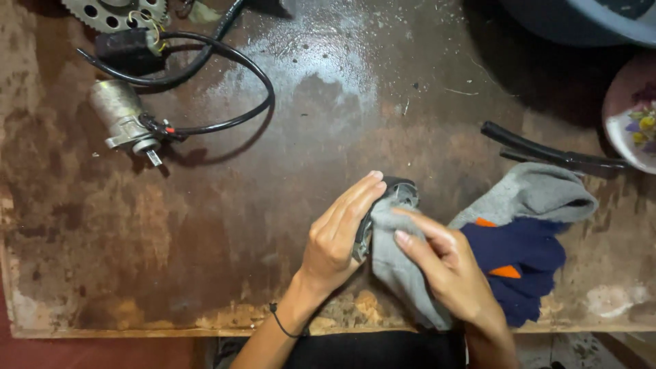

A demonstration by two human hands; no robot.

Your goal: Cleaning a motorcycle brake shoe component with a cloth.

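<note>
My left hand [336, 232] grips a small dark part [398, 191] with a curved rim, held just above the worn brown table [205, 225]. My right hand [447, 263] presses a grey cloth [400, 263] against that part, fingers flat on the fabric. The cloth runs on to the right, where it is grey [540, 191] at the top and dark blue with orange patches [523, 263] below. Most of the dark part is hidden by the cloth and my fingers.
A small silver motor [123, 119] with a black cable [232, 65] lies at the far left. A toothed sprocket [113, 12] sits at the top left edge. A black hose [547, 152] lies at the right, beside a pale dish [632, 113] and a blue tub [581, 20].
</note>
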